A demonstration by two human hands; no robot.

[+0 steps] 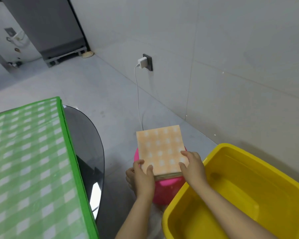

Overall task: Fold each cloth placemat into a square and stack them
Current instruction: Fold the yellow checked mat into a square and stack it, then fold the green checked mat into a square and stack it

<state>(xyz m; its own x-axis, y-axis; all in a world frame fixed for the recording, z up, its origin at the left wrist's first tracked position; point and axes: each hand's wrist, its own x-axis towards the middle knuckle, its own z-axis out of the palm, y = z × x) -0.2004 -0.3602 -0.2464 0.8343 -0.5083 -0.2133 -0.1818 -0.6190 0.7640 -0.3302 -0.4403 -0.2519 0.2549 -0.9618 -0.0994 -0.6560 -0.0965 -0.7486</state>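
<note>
Stack of folded placemats sits on top of a pink tub, orange checked one on top, squared up. At the near edge you can see a few more layers under it, greenish ones I think, but it's too blurry to count them properly.

Two hands in view. Left hand is at the near left corner of the stack, thumb lying on top of the orange cloth and the other fingers curled round the corner edge, so it's got a hold on the stack. Right hand is at the near right corner, same deal: fingers on top, wrapped over the side edge of the pile.

Containers: two. The pink tub is directly under the fingers, mostly covered by the stack, so I can't see what's in it. One yellow basin just to the right of the right hand, touching or nearly touching the pink one; I only see bare yellow plastic inside.

Off to the left of the left hand, one big green checked cloth lies spread over a dark glass desk. Beyond the fingertips, one white charger plugged into the wall, cable hanging down to the floor.
</note>
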